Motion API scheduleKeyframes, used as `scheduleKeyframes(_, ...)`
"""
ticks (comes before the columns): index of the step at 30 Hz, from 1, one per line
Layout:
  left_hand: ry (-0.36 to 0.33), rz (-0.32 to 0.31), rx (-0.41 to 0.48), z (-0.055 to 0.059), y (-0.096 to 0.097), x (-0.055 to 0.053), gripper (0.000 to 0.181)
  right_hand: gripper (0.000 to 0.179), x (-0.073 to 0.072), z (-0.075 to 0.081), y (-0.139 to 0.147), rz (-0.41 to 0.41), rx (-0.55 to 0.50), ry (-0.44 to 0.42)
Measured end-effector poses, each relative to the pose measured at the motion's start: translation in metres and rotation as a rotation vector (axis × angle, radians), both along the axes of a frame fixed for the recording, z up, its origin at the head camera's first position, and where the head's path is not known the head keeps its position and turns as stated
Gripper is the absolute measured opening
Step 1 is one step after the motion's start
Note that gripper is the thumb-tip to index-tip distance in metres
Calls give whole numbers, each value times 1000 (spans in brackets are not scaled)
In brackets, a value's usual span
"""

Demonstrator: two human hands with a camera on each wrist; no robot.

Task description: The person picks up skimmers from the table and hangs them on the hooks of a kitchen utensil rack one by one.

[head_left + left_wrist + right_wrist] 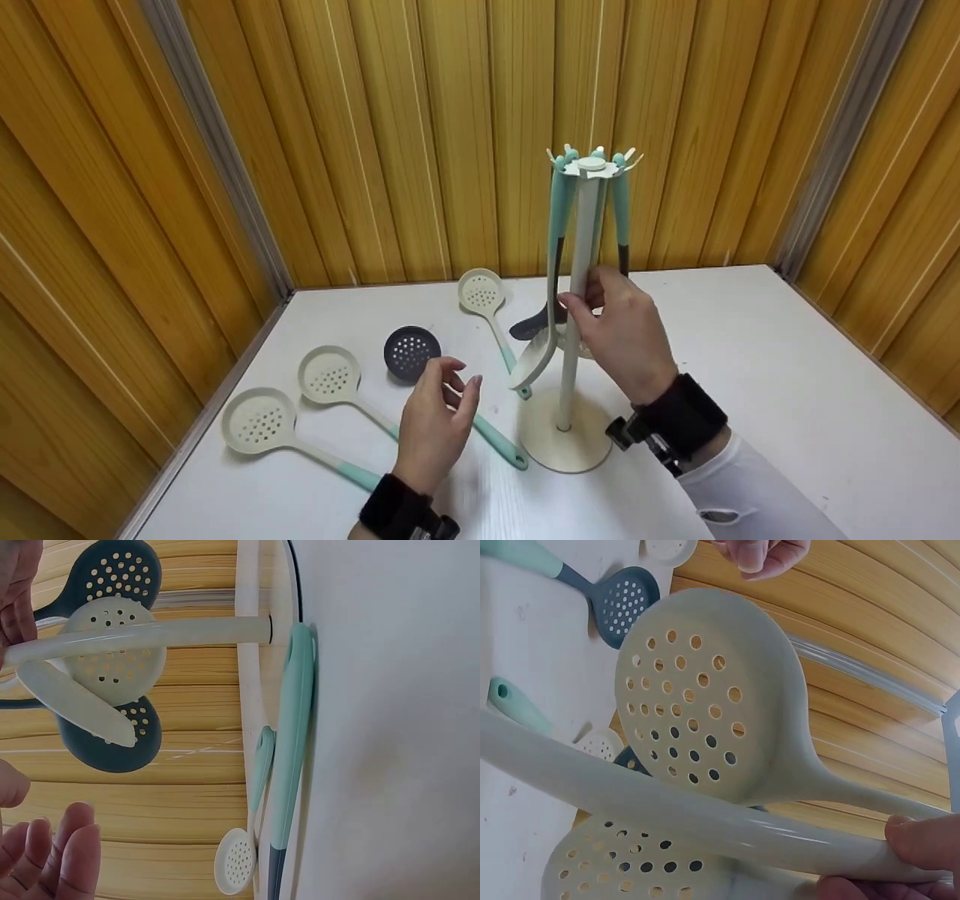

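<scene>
My right hand (626,330) grips the pale pole (568,375) of an upright utensil stand between thumb and fingers; its thumb (922,840) shows against the pole in the right wrist view. Cream and dark slotted skimmers with mint handles hang from the stand's hooked top (592,166); a cream skimmer (712,697) hangs close by the pole. My left hand (439,420) hovers with loosely bent fingers, holding nothing. Below it lies a dark skimmer (412,354), its mint handle (501,442) reaching the stand's round base (566,454) and partly hidden by the hand.
Two cream skimmers (259,420) (328,373) lie on the white table (750,360) at the left. Behind them, another cream skimmer (481,291) lies with its handle end near the stand's base. Wood-patterned panels (465,135) enclose the back and sides.
</scene>
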State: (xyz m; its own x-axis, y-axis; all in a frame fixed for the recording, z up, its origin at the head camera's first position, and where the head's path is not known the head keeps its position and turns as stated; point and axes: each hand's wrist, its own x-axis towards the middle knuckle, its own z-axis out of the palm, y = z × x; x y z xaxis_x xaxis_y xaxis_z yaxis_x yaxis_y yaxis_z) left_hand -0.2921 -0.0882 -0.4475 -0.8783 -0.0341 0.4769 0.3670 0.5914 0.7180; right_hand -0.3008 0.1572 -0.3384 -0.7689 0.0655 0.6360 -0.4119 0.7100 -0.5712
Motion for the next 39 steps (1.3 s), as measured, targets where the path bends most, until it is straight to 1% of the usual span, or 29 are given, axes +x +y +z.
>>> scheduleKeyframes(3, -7, -8, 9, 0, 1, 0, 22, 21, -3, 0, 3, 2, 9, 23)
scheduleKeyframes(6, -10, -9, 14, 0, 3, 0, 21, 20, -5, 2, 6, 6, 13, 26)
scheduleKeyframes(11, -18, -9, 20, 2, 4, 2, 22, 19, -8, 6, 10, 5, -9, 36)
scheduleKeyframes(14, -13, -10, 29, 3, 3, 3, 22, 19, -9, 9, 11, 17, -13, 45)
scheduleKeyframes(18, -16, 4, 25, 2, 1, 2, 23, 20, -10, 7, 11, 46, -14, 43)
scheduleKeyframes(21, -23, 14, 21, 1, -1, 3, 23, 23, -11, 3, 10, 58, -24, 18)
scheduleKeyframes(24, -30, 24, 22, 0, -4, 4, 24, 27, -10, 1, 10, 72, -27, -33)
scheduleKeyframes(27, -34, 31, 23, 0, -5, 4, 24, 28, -8, 4, 12, 93, -26, -92)
scheduleKeyframes(30, -28, 26, 22, 1, -4, 4, 24, 28, -4, 7, 14, 105, -22, -128)
scheduleKeyframes(34, -15, 10, 26, 2, -2, 4, 23, 25, 0, 7, 19, 113, -11, -125)
scheduleKeyframes(39, -14, 1, 23, 3, 0, 3, 23, 24, 5, -5, 23, 116, 0, -95)
